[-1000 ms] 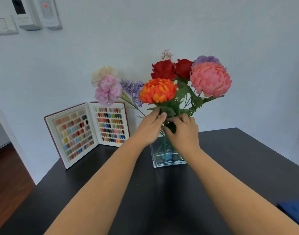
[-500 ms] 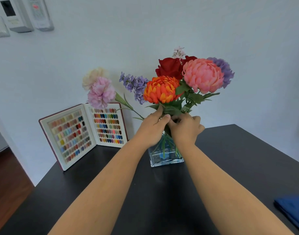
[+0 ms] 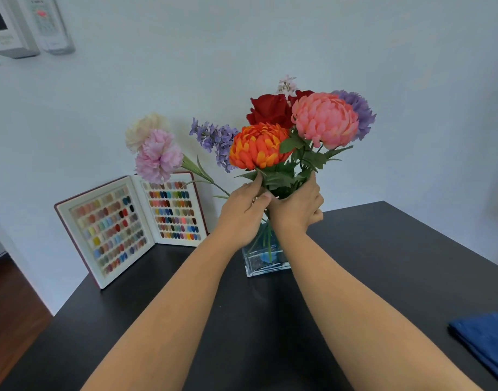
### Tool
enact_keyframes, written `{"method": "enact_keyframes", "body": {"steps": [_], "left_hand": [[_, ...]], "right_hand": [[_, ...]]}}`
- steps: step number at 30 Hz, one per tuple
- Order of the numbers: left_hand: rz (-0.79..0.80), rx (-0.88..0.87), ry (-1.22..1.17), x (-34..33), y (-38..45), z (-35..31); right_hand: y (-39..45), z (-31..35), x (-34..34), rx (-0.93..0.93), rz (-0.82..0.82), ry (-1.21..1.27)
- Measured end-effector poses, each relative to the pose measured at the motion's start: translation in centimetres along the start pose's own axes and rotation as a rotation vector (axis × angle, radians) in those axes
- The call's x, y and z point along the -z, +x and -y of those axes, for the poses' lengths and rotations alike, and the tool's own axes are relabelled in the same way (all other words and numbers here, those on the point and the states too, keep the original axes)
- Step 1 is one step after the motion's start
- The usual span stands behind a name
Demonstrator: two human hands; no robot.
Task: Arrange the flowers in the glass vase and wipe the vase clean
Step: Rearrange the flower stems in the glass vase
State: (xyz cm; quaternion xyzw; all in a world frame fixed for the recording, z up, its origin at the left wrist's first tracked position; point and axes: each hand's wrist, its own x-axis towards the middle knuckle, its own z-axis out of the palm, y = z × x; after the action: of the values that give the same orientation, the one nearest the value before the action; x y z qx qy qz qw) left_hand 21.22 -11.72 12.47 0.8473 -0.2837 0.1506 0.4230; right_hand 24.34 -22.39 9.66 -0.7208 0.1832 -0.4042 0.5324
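Left grip (image 3: pixel 246 206): grasping flower stems (image 3: pixel 281 182), frame centre.
Right grip (image 3: pixel 297 207): clenched round same stems.
Blooms: directly above both grips.
Glass vase (image 3: pixel 266 256): just below, on desk (image 3: pixel 383 263).

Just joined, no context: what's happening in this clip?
A person is arranging artificial flowers in a square glass vase on a black table. Both hands are at the stems just above the vase mouth: the left hand pinches the stem under the orange flower, the right hand grips the bunch of stems below the pink flower. A folded blue cloth lies untouched at the table's right edge, so wiping has not begun. An open colour swatch book stands behind on the left.
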Motion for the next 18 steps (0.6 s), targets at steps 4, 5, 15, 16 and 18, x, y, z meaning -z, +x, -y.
{"method": "enact_keyframes", "body": {"steps": [4, 5, 15, 16, 18], "left_hand": [[-0.306, 0.021, -0.097, 0.9, -1.7, 2.6], [-0.408, 0.060, -0.151, 1.1, -2.1, 3.5], [-0.590, 0.524, -0.386, 0.8, -1.1, 8.8], [-0.573, 0.529, -0.388, 0.6, -0.9, 9.0], [-0.521, 0.532, -0.369, 0.2, -0.3, 9.1]], "right_hand": [[0.4, -0.7, 0.0, 0.058, -0.023, -0.052], [0.5, -0.8, 0.0, 0.066, -0.025, -0.059], [1.1, -0.1, -0.8, 0.086, -0.032, -0.115], [1.2, 0.0, -0.9, 0.090, -0.038, -0.119], [1.5, 0.0, -0.9, 0.092, -0.051, -0.121]]}}
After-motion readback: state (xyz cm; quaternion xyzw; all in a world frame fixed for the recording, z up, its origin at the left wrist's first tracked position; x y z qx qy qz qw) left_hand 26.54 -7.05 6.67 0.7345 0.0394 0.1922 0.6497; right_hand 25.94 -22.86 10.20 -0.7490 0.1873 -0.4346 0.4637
